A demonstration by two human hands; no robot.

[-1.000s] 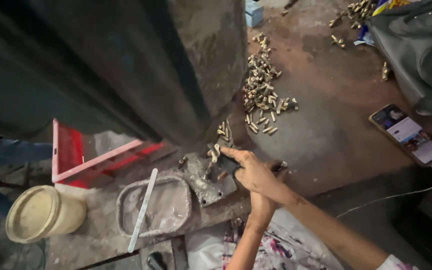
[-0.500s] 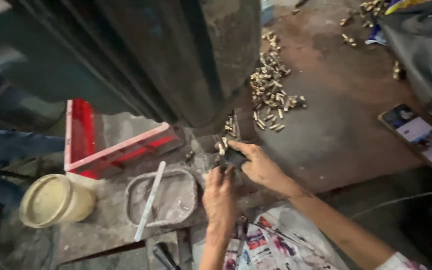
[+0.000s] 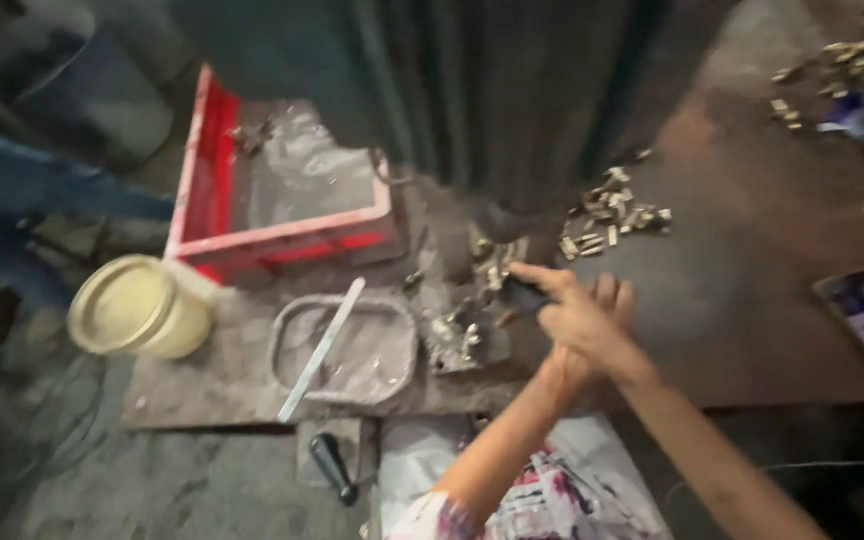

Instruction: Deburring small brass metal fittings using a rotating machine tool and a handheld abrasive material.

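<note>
1. The right hand (image 3: pixel 587 320) and left hand (image 3: pixel 552 375) are pressed together, gripping a small dark part (image 3: pixel 522 297).
2. The part is blurry; I cannot tell which way it points.
3. It sits beside little brass pieces (image 3: pixel 612 215) on a gray, dusty slab (image 3: pixel 242 385).
4. A flat metal strip (image 3: pixel 320 350) lies slanted across a rounded gray tray (image 3: pixel 392 350).

A dim, grimy workshop floor (image 3: pixel 752 300) of brown, dust-caked ground fills the frame's right and bottom, while a dark metal machine body (image 3: pixel 492 90) (blurred) looms at top centre.
</note>
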